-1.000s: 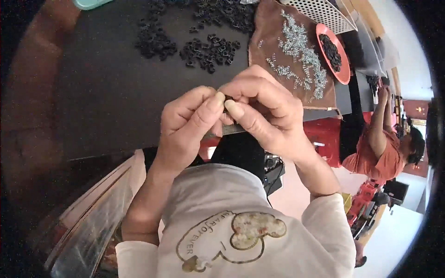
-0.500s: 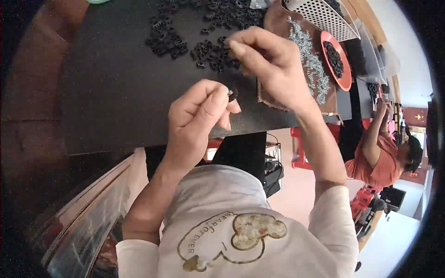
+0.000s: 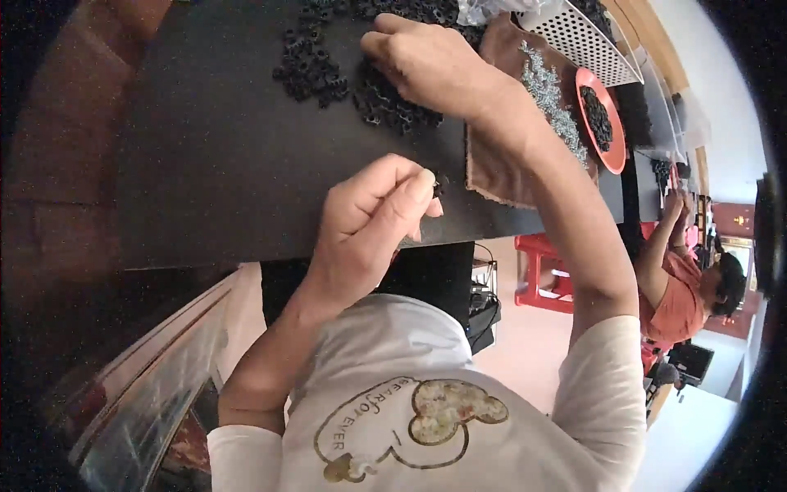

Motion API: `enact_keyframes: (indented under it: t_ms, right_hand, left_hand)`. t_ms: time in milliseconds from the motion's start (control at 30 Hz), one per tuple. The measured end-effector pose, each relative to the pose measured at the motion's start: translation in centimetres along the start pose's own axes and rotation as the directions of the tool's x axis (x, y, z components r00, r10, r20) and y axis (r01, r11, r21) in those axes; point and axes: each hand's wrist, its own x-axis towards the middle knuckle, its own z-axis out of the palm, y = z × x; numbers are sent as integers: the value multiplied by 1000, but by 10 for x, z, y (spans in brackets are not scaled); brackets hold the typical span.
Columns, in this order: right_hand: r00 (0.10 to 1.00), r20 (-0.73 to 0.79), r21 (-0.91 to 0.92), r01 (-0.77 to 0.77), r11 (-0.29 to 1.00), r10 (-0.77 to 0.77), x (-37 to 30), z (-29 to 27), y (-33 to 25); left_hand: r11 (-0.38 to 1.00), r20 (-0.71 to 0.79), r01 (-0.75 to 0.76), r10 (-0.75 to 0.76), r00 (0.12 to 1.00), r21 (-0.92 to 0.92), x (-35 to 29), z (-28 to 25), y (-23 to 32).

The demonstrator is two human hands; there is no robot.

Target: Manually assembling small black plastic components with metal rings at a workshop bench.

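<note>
Near the front edge of the dark table, my left hand (image 3: 369,225) is closed, pinching a small black part (image 3: 440,186) between thumb and fingers. The part is mostly hidden by the fingertips. My right hand (image 3: 438,66) reaches over the heap of small black plastic pieces (image 3: 395,108), back of the hand up and fingers curled down. Its fingertips are partly hidden, and I cannot make out what is between them. More black pieces (image 3: 311,70) lie loose to the left and behind. Right of them, small silvery screws (image 3: 545,94) are spread on a brown cloth (image 3: 494,175).
An orange-red plate (image 3: 617,164) of black pieces stands at the right, beside a white perforated basket (image 3: 578,45). Clear plastic wrapping (image 3: 484,11) lies at the back. On the floor stands a red stool (image 3: 529,283). A person in an orange-red shirt (image 3: 680,295) works farther right.
My right hand has moved forward and left onto the black pieces, from above the cloth's edge. The left hand has shifted slightly right, still pinching its black part. The view has shifted slightly.
</note>
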Motion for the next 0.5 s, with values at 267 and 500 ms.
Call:
enact_keyframes:
  t_ms: [267,500]
  right_hand:
    - [994,73,-44,-78,996,81,2,-12,-8]
    - [997,6,63,-80,995,79,-1,-14,-6]
  left_hand:
    - [999,23,27,-28,999,20,-1,1,3]
    - [1000,12,-1,1,1000,-30,-2,1,1]
